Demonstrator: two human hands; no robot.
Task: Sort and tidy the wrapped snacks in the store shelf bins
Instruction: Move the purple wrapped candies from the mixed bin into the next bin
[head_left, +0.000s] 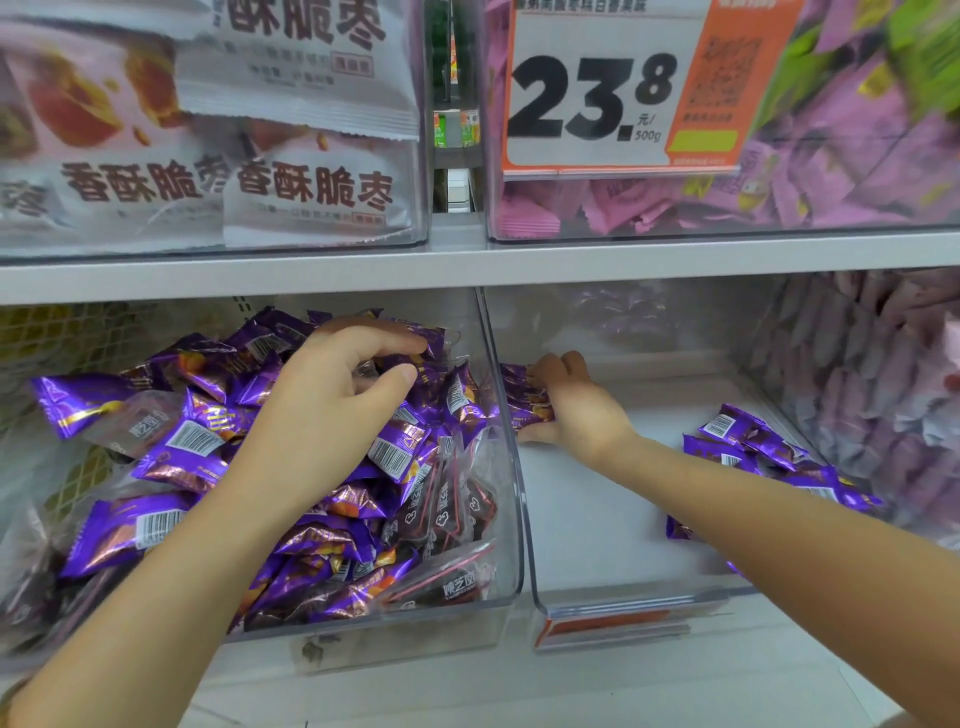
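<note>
Left hand: our left hand (332, 400) hovered over the heap in the left bin, fingers curled and thumb drawn in, half closed; it looked to be pinching at a purple wrapper near the top of the pile, but we could not tell whether it truly had hold of one.
Right hand: our right hand (576, 410) lay palm down in the near-empty right bin, fingers closed around a small bunch of purple snacks (527, 397) pressed against the clear divider wall (511, 467); we judged it was gathering them to carry across.
Left bin: the left bin (498, 587) was piled high with purple wrapped snacks (182, 447), and among them lay several clear packets with red edging (447, 519), a different kind, mostly toward the front right corner.
Right bin: the right bin (597, 597) showed mostly bare white floor, with a second cluster of purple snacks (753, 447) against its far right side, well apart from the hand.
Why so: we judged the purple ones were being moved into one bin, so each hand worked its own side of the divider.
Upper shelf: above us stood a bin of large white date bags (311, 192) and a bin of pink packets (857, 171) behind a price tag (597, 98).
Risk: the heap stood near the bin's rim, so more added could slide over the front.
</note>
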